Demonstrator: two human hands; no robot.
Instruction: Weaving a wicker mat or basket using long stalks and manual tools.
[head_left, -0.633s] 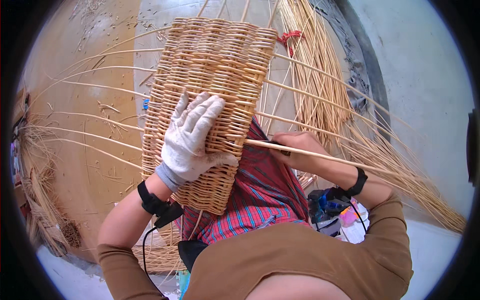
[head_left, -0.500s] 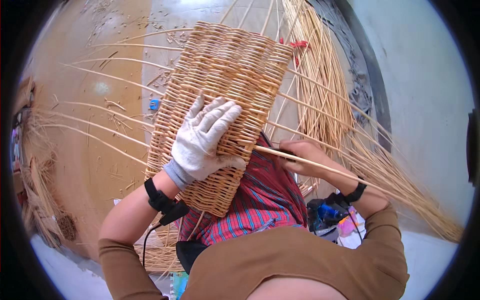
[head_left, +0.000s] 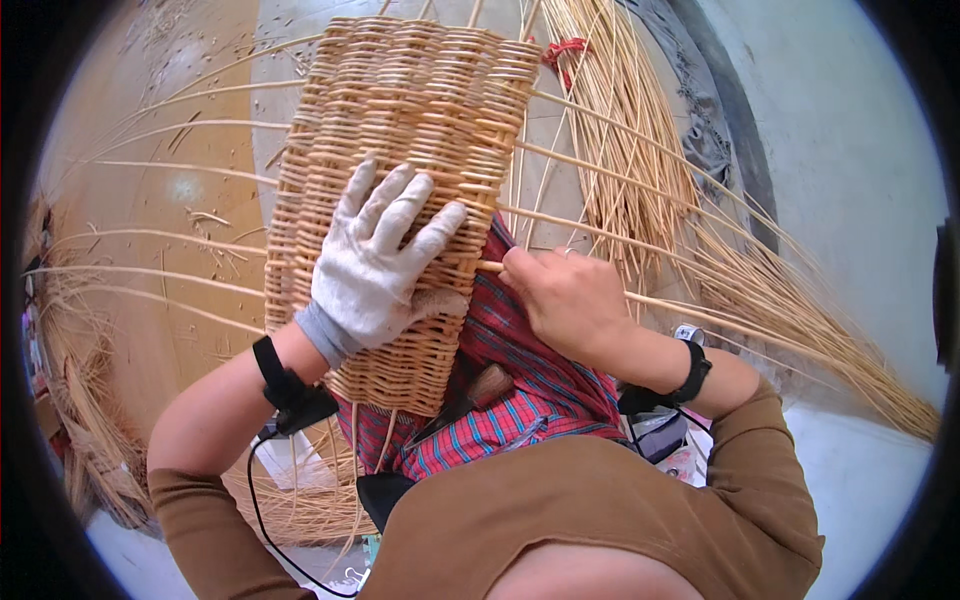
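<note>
A rectangular woven wicker panel [head_left: 400,120] leans across my lap, with long rods sticking out from its sides. My left hand [head_left: 382,250], in a whitish work glove, lies flat on its face with the fingers spread. At the panel's lower right edge, my bare right hand [head_left: 565,300] is closed round a wicker rod [head_left: 491,266], which runs on past the hand to the right. A tool with a wooden handle [head_left: 491,386] and a dark blade rests on the checked red cloth [head_left: 500,425] over my lap; its exact kind is unclear.
A large bundle of loose wicker rods [head_left: 625,130], tied with a red band [head_left: 566,50], lies on the floor at the far right. More rods lie at the left [head_left: 95,410] and below the panel [head_left: 300,510]. Offcuts [head_left: 205,225] litter the floor.
The panel and my left hand have shifted a little left. My right hand has moved up and left and taken hold of the rod. The wooden-handled tool now shows on my lap.
</note>
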